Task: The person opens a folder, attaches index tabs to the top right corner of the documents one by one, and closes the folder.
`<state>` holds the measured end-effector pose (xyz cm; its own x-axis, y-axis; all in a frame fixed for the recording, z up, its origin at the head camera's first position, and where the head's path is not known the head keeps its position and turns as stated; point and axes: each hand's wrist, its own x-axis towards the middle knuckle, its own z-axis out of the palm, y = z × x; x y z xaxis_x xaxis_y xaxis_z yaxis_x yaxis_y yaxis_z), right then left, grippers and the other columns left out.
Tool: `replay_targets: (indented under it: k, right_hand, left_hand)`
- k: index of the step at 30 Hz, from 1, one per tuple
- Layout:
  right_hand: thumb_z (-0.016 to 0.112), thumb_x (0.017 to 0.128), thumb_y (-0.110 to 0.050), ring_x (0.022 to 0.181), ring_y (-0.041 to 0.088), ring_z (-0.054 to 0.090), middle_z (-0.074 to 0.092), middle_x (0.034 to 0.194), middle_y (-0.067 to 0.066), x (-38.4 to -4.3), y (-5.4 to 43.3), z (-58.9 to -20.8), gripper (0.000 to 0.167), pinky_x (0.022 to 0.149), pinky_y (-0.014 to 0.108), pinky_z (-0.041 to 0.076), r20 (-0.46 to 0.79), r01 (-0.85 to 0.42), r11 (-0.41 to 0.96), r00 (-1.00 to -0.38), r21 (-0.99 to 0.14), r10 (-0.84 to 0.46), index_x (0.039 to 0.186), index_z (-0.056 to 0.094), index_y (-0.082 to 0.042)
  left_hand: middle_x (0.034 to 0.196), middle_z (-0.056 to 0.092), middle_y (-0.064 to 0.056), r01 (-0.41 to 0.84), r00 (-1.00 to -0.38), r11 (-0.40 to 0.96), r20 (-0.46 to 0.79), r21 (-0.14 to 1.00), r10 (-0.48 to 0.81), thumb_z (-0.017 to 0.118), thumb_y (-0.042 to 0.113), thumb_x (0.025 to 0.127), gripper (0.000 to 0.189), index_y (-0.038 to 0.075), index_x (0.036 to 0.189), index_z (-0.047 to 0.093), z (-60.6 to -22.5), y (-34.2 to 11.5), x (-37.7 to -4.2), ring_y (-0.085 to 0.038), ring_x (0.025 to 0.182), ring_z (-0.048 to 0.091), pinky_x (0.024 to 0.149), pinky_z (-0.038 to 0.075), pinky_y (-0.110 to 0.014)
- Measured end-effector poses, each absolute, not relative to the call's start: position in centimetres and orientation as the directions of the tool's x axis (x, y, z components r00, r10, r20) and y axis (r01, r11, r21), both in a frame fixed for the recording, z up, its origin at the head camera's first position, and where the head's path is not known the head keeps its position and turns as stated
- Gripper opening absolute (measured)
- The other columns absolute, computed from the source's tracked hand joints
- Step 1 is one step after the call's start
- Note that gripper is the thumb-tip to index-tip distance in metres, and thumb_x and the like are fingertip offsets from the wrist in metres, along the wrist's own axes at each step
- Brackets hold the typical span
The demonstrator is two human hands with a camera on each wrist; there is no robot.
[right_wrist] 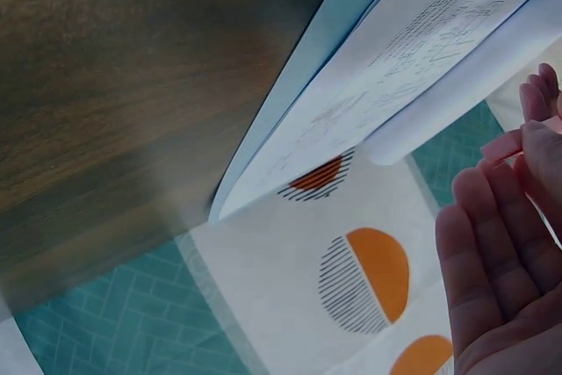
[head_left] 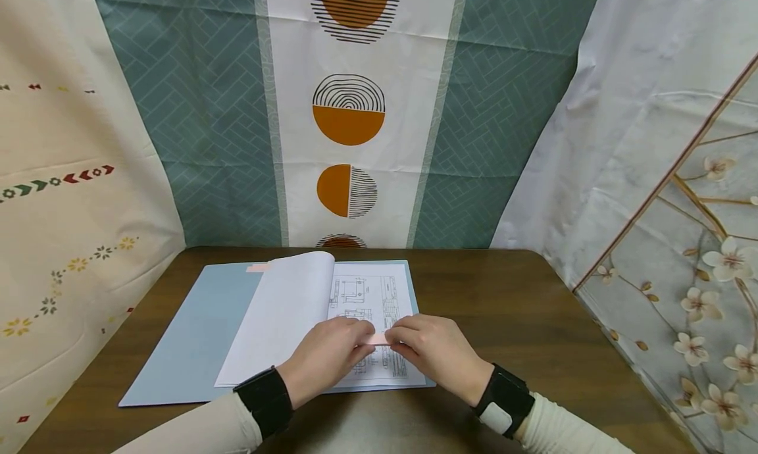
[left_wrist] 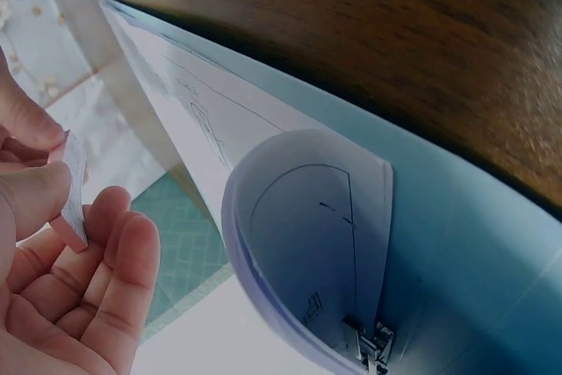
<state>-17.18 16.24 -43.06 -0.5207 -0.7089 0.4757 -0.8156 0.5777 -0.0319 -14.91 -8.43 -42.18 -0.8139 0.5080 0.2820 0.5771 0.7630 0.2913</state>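
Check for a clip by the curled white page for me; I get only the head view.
Observer: There is one. The left wrist view shows a metal clip right by the curled white page.
Operator: Tell me whether the inside of that curl is blank.
Observer: It is not. The left wrist view shows thin dark lines on the page's inner face.
Operator: Describe the palm side of the right hand, the one at the pink strip.
Observer: In the right wrist view its palm faces that camera, with the outer fingers loosely extended.
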Motion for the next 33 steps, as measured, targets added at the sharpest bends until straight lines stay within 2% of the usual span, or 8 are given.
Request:
replay_targets:
  k: [8,18,26,33]
  right_hand:
    - [0.096,0.087,-0.013,0.095,0.007,0.078,0.083,0.106,-0.009,-16.99,16.24,-43.13,0.029,0.085,0.029,0.063,0.497,-0.823,0.568,-0.481,0.029,-0.722,0.114,0.086,-0.019]
    - [0.097,0.085,-0.012,0.092,0.006,0.079,0.083,0.106,-0.008,-16.89,16.35,-43.18,0.033,0.082,0.028,0.064,0.496,-0.83,0.557,-0.475,0.022,-0.727,0.115,0.087,-0.019]
    - [0.101,0.079,-0.016,0.09,0.007,0.079,0.084,0.105,-0.007,-16.88,16.23,-43.19,0.038,0.084,0.027,0.063,0.526,-0.838,0.518,-0.367,0.17,-0.767,0.115,0.085,-0.016]
    - [0.1,0.08,-0.021,0.089,0.006,0.079,0.084,0.103,-0.007,-16.81,15.96,-42.99,0.035,0.084,0.028,0.063,0.548,-0.824,0.533,-0.361,0.191,-0.755,0.112,0.086,-0.016]
  left_hand:
    - [0.096,0.078,0.004,0.581,-0.81,0.767,0.289,0.274,0.51,0.09,0.023,0.095,0.021,0.013,0.11,0.079,-42.23,-8.43,-15.01,-0.01,0.079,0.061,0.077,0.058,-0.033]
    - [0.092,0.076,0.006,0.579,-0.813,0.766,0.272,0.279,0.515,0.091,0.026,0.094,0.022,0.015,0.108,0.079,-42.43,-8.52,-15.01,-0.01,0.077,0.058,0.077,0.056,-0.032]
    - [0.091,0.076,0.007,0.584,-0.809,0.759,0.283,0.288,0.516,0.092,0.025,0.093,0.021,0.015,0.107,0.079,-42.51,-8.57,-14.81,-0.009,0.077,0.059,0.075,0.055,-0.031]
    - [0.096,0.079,0.005,0.568,-0.821,0.76,0.273,0.315,0.501,0.092,0.025,0.093,0.023,0.014,0.11,0.081,-42.58,-8.43,-14.74,-0.011,0.082,0.066,0.081,0.059,-0.034]
